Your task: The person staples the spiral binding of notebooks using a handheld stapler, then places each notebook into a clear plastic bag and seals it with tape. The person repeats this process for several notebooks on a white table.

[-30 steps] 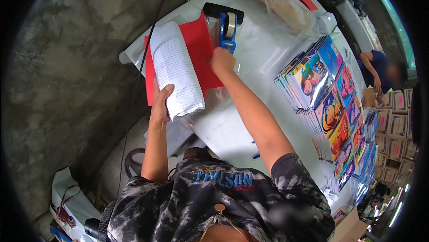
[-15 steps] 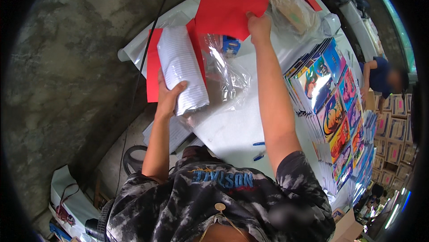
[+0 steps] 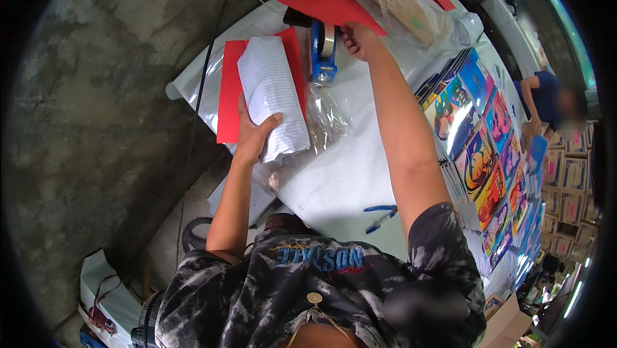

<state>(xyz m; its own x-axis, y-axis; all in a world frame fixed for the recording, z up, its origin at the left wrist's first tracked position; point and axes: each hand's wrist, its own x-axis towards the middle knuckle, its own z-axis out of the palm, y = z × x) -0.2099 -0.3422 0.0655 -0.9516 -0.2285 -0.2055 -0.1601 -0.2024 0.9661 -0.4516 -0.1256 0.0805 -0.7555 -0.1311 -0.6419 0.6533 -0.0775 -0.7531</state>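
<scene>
My left hand (image 3: 256,131) is wrapped round the near left side of a long white bundle (image 3: 276,94) with fine ridges across it, its thumb on top. Under the bundle, red sheets (image 3: 229,100) stick out on both sides. My right hand (image 3: 361,41) pinches the edge of another red sheet (image 3: 328,6), which is raised and tilted above the far part of the table. Just left of that hand stands a blue tape dispenser (image 3: 322,59) with a roll in it. Crumpled clear plastic (image 3: 329,120) lies right of the bundle.
Stacks of colourful printed booklets (image 3: 479,161) cover the table's right side. Blue-handled pliers (image 3: 381,217) lie near my body. A clear bag with brown contents (image 3: 395,1) sits at the far edge. Beyond the booklets, a person (image 3: 546,100) works near piled cartons (image 3: 571,181).
My right hand has lowered and tilted its red sheet, drawing it slightly left and uncovering the tape dispenser. My left hand still holds the bundle. The view has shifted slightly.
</scene>
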